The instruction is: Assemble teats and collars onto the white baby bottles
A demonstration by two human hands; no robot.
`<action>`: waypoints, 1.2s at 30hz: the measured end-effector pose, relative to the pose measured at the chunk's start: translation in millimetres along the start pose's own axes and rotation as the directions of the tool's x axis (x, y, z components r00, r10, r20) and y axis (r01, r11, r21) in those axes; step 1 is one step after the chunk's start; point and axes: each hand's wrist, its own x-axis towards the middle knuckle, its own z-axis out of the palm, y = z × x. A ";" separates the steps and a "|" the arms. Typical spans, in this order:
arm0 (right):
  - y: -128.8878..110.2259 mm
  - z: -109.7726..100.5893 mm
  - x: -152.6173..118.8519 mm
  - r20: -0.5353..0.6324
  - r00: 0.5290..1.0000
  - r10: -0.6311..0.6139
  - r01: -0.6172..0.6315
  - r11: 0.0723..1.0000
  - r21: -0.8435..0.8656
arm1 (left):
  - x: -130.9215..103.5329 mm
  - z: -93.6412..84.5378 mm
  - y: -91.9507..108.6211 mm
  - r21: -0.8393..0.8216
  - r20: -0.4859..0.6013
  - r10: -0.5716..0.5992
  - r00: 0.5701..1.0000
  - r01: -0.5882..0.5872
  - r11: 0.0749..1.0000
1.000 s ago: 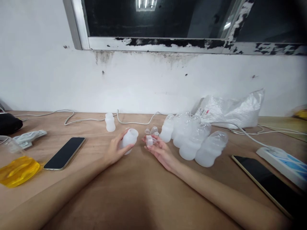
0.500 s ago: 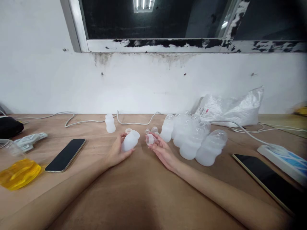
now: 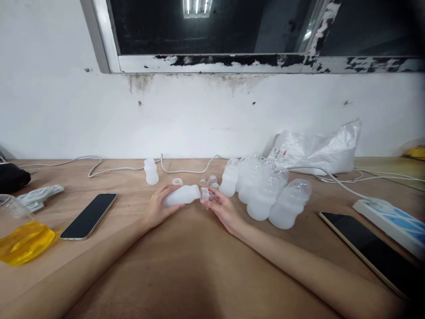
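Observation:
My left hand is wrapped round a frosted white baby bottle, tilted almost flat with its neck to the right. In my right hand is a small clear bottle top, pinched by the fingers with its open end facing the neck. Bottle and top are very close; whether they touch, I cannot tell. Just behind them lie a white ring and some clear domed pieces, partly hidden by my right fingers. Right of my right hand stand several bottles with clear domed tops.
One topless bottle stands at the back left. Phones lie at left and right. A cup of yellow liquid is at far left. A plastic bag, a white cable and a power strip are also there.
My left hand has turned the bottle from a slant to nearly level and brought its neck rightward, up to the top. My right hand has hardly moved.

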 end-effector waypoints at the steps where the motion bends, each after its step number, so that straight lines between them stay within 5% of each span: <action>1: -0.1 0.3 -0.3 0.013 1.000 -0.001 0.001 1.000 -0.018 | -0.6 1.0 -0.2 0.008 0.019 0.007 1.000 -0.008 1.000; 8: 0.2 0.4 -0.2 0.031 0.999 0.010 -0.007 0.997 -0.079 | -3.9 -2.0 4.2 -0.070 0.106 0.017 0.994 -0.009 0.998; 13: -0.8 -0.4 0.0 0.022 1.000 -0.010 0.012 0.996 -0.087 | -0.9 -2.2 1.2 -0.383 0.077 -0.191 0.979 0.206 0.900; 17: -3.0 -0.6 -0.8 0.023 1.000 -0.016 0.019 0.991 -0.130 | 1.6 -1.3 0.9 -0.512 0.116 -0.227 0.967 0.254 0.821; 26: -8.3 -1.4 -1.2 0.029 0.997 -0.072 0.078 0.958 -0.275 | 1.5 -7.3 5.2 -0.311 0.109 -0.370 0.923 0.385 0.869; 33: -6.1 -3.4 0.9 0.014 1.000 -0.008 0.011 0.974 -0.224 | 0.6 -7.6 0.1 -0.368 0.060 -0.024 0.998 0.044 0.929; 36: -6.7 -2.0 -0.3 0.012 1.000 0.004 -0.002 0.972 -0.237 | -1.4 -3.7 1.3 -0.459 0.088 -0.040 0.995 0.076 0.885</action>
